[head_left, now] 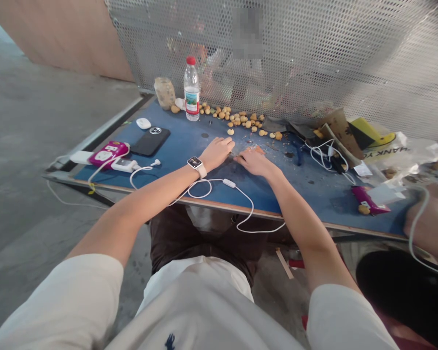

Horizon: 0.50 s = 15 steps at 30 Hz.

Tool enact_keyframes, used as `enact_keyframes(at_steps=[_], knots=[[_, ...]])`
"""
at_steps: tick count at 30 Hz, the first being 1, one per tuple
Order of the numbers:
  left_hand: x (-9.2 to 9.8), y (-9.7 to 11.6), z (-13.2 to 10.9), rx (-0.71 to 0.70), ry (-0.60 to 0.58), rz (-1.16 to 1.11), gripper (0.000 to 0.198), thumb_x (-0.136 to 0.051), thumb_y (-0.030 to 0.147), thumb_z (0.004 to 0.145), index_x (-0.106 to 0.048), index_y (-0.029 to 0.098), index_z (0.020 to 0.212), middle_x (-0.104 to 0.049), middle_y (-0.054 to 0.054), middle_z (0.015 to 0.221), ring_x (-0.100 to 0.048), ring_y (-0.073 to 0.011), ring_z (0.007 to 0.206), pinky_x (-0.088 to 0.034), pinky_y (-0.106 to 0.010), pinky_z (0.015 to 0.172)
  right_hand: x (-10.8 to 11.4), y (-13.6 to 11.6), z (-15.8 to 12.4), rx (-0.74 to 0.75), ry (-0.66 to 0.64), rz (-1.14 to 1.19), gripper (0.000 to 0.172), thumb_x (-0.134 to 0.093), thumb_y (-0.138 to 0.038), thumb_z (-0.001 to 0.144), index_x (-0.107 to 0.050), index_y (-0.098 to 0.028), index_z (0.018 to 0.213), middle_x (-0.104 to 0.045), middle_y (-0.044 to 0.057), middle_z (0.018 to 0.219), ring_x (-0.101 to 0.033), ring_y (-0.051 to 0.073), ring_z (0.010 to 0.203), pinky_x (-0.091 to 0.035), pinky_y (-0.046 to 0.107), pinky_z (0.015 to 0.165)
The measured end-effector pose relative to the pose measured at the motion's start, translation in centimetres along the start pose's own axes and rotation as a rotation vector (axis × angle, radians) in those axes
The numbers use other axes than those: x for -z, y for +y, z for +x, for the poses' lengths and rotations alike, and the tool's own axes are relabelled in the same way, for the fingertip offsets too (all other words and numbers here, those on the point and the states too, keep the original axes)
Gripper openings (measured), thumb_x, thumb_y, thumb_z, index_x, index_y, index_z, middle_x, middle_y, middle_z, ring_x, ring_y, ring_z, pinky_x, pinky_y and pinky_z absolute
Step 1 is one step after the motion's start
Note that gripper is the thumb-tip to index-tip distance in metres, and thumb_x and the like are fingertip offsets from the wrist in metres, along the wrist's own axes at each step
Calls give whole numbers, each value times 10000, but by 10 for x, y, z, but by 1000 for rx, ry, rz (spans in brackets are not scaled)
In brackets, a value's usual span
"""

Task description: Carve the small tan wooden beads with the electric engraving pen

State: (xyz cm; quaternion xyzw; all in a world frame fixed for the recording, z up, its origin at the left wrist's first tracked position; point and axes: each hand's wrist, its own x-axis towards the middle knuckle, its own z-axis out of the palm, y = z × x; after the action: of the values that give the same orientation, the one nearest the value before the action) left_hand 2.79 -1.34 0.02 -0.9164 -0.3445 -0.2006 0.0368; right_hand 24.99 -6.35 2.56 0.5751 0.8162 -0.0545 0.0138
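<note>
My left hand [217, 150], with a white smartwatch [195, 164] on the wrist, rests palm down on the blue tabletop [190, 146]. Its fingers are loosely bent and I see nothing held in them. Close beside it, my right hand [254, 161] also lies on the table, fingers apart, and its underside is hidden. Just beyond the right fingertips are small orange scraps [258, 148]. A white earphone cable [248, 199] with an inline control [228, 183] loops below both hands and hangs over the front edge.
A black phone [150, 141], white case [143, 123] and pink power strip [107, 154] lie left. A water bottle [192, 95] and several round yellowish fruits [241, 119] line the mesh panel [295, 58]. Right are a plastic bag [405, 153], pink box [370, 200] and another person's arm [432, 223].
</note>
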Motion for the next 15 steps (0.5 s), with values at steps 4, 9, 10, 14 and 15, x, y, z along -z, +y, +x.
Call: enact_keyframes(at_steps=[4,9,10,14,15], knots=[[3,-3,-1,43,-6,-64,245,-627,11,1131,-796,123,1270,-827,-228,1361,-811,-390,1260,-551,-482,1109,1,0,-1,9,1,4,601,-409,-526,1396,-874,-165,1278,-916,242,1365,-848,354,1250,-529,395,1014],[6,-6,-1,84,-9,-121,216,-687,15,1086,-785,148,1225,-828,-203,1347,-819,-374,1269,-577,-457,1099,2,-2,-4,2,-10,-7,584,-417,-519,1396,-868,-152,1334,-919,245,1371,-861,361,1245,-531,397,999],[6,-6,-1,83,-11,-125,212,-690,15,1083,-783,151,1216,-828,-201,1348,-820,-372,1270,-581,-457,1103,2,-2,-4,-2,-9,-8,579,-419,-517,1396,-865,-151,1343,-919,248,1378,-862,365,1250,-530,400,994],[5,-4,-1,70,-11,-115,211,-666,20,1094,-781,154,1209,-833,-208,1364,-818,-374,1275,-587,-476,1135,1,-3,-3,-10,-4,-8,585,-416,-533,1396,-864,-164,1327,-920,245,1377,-860,368,1250,-524,403,983],[5,-4,-1,67,-10,-110,214,-655,22,1098,-781,152,1212,-834,-213,1367,-816,-378,1276,-586,-482,1139,1,-4,-3,-11,-5,-11,588,-418,-538,1395,-865,-164,1322,-920,245,1376,-859,367,1250,-522,402,981]])
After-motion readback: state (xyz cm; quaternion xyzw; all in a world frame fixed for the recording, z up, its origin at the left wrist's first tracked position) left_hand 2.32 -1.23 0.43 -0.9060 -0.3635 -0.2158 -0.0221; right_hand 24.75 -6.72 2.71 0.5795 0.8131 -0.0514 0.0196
